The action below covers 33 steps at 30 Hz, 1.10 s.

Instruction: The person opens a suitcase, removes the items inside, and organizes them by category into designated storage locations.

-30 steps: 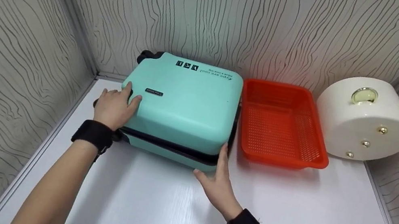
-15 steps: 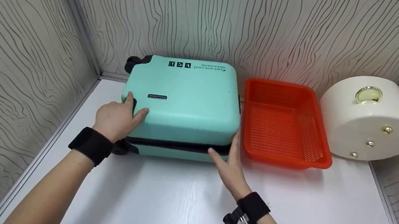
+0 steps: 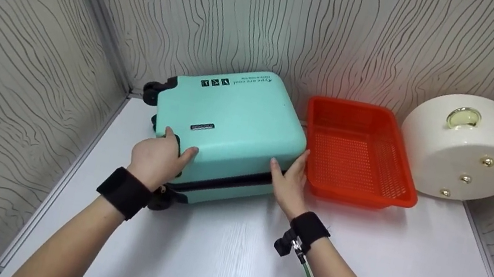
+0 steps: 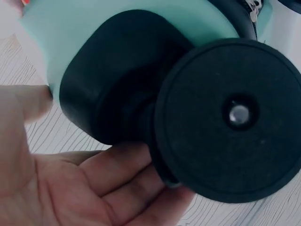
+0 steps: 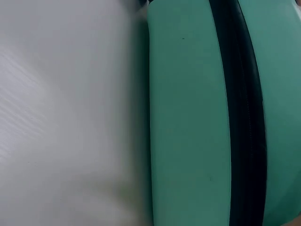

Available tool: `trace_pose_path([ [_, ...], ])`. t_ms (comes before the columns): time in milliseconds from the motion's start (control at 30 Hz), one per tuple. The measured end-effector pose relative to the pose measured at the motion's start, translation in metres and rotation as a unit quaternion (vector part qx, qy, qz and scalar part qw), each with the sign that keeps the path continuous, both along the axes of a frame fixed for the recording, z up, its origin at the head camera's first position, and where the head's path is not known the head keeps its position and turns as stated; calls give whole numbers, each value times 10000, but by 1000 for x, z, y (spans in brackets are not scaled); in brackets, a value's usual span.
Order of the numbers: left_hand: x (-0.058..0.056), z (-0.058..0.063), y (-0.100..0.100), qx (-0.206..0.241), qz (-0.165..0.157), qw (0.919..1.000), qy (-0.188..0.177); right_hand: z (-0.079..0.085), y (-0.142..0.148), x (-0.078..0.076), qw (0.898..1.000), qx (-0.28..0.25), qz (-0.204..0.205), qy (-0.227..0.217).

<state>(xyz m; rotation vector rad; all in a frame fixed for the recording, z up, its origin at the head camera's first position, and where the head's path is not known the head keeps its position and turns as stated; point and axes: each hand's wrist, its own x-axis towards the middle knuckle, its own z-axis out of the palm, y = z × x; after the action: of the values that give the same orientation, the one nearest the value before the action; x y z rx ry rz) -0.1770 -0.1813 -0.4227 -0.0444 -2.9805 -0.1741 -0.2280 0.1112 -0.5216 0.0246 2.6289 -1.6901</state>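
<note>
A mint-green hard-shell suitcase [image 3: 241,112] lies flat at the back left, turned at an angle, its wheeled end to the left. My left hand [image 3: 154,158] grips the near wheeled corner, thumb on the shell. In the left wrist view, the fingers of this hand [image 4: 127,188] curl under the corner behind a black wheel [image 4: 216,141]. My right hand [image 3: 288,186] holds the near right corner, thumb on the front face and fingers round the end. The right wrist view shows the suitcase's side with its black zip band [image 5: 244,117]; the right fingers are mostly out of frame.
A red perforated plastic basket [image 3: 354,195] stands close to the suitcase's right end. Beyond it, a white round case [image 3: 459,145] with gold handles and studs leans in the right corner. Wood-patterned walls [image 3: 249,12] enclose the white tabletop [image 3: 214,265].
The suitcase has turned counterclockwise: its wheeled end has come nearer and its right end has swung away. Both hands have moved with it, the right one farther back and closer round the corner.
</note>
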Motion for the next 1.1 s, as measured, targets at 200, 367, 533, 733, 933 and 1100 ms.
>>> trace_pose_path([
  [200, -1, 9, -11, 309, 6, 9982, -515, -1, 1, 16, 9994, -297, 166, -8],
  [367, -21, 24, -39, 1096, 50, 9904, -838, 3, -2, 47, 9980, -422, 454, 158],
  [533, -50, 24, -71, 2834, -655, 9400, -1783, 11, -18, 64, 9940, -413, 844, 557],
  [733, -62, 14, -88, 2756, -1356, 9244, -2259, 14, -37, 62, 9897, -338, 1328, 405],
  [933, -60, 15, -82, 1678, -1633, 9538, -1881, 9, -39, 52, 9924, -132, 1168, 377],
  [1100, -54, 14, -75, 990, -1658, 9690, -1544, 8, -35, 45, 9921, 9, 1183, 411],
])
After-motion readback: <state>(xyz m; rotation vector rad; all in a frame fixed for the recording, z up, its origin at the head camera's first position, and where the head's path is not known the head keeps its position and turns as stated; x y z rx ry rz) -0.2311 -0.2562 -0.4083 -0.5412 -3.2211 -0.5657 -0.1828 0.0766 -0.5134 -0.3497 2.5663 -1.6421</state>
